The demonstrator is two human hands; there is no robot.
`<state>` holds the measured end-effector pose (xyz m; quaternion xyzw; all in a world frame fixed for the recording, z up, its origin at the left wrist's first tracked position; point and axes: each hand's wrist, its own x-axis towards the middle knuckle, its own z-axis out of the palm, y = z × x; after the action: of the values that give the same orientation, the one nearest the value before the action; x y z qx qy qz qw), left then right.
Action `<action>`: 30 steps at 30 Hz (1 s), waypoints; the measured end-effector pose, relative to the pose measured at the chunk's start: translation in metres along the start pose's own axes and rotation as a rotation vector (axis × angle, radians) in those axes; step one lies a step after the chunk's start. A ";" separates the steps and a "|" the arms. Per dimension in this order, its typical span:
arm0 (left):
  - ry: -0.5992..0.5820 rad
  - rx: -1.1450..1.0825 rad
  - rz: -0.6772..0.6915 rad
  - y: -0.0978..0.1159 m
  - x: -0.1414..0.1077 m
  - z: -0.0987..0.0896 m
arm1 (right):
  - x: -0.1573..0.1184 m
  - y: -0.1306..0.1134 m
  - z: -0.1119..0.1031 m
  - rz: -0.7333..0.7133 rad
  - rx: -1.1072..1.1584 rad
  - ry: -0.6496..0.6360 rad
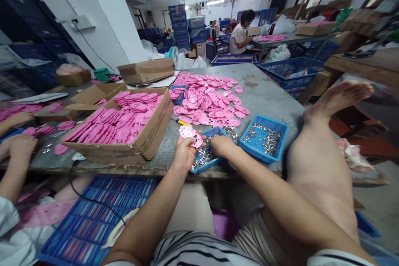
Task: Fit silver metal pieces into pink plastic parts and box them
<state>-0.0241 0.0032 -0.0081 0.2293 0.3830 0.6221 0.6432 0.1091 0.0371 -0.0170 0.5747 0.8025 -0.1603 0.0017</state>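
My left hand (184, 152) is closed on a pink piece (190, 134) with small holes, held over the left edge of a blue tray (201, 168) of small metal parts. Over that tray's right side, my right hand (223, 146) has its fingers bent down among the parts; whether it pinches one is hidden. A second blue tray (264, 157) with metal parts (270, 140) lies to the right. Behind my hands spreads a heap of pink pieces (204, 99), and a yellow-handled tool (184, 123) lies at its near edge.
A cardboard box (149, 145) full of pink pieces stands left of my hands. Another person's hands (23, 145) are at the far left. A bare raised leg (318, 158) borders the table's right side. A blue crate (99, 216) sits below the table edge.
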 end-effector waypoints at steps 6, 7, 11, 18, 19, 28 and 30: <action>0.001 0.018 0.005 -0.001 -0.001 0.000 | -0.007 -0.008 -0.009 0.065 -0.034 -0.026; 0.004 0.018 0.005 -0.001 -0.001 0.000 | -0.008 -0.008 -0.010 0.070 -0.025 -0.019; 0.015 0.020 0.016 -0.002 0.000 -0.002 | -0.006 -0.008 -0.014 0.080 0.034 0.022; 0.033 0.070 0.053 -0.004 0.002 -0.003 | -0.003 -0.003 -0.017 0.084 0.199 0.109; 0.038 0.091 0.056 -0.005 0.002 -0.002 | -0.003 -0.002 -0.018 0.083 0.227 0.121; -0.025 0.214 0.042 -0.013 0.007 -0.001 | -0.016 -0.008 -0.032 -0.020 0.460 0.162; -0.068 0.209 0.044 -0.015 0.007 -0.001 | -0.020 -0.010 -0.034 -0.078 0.448 0.176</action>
<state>-0.0162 0.0084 -0.0216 0.3245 0.4184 0.5848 0.6146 0.1127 0.0243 0.0217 0.5409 0.7656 -0.2837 -0.2018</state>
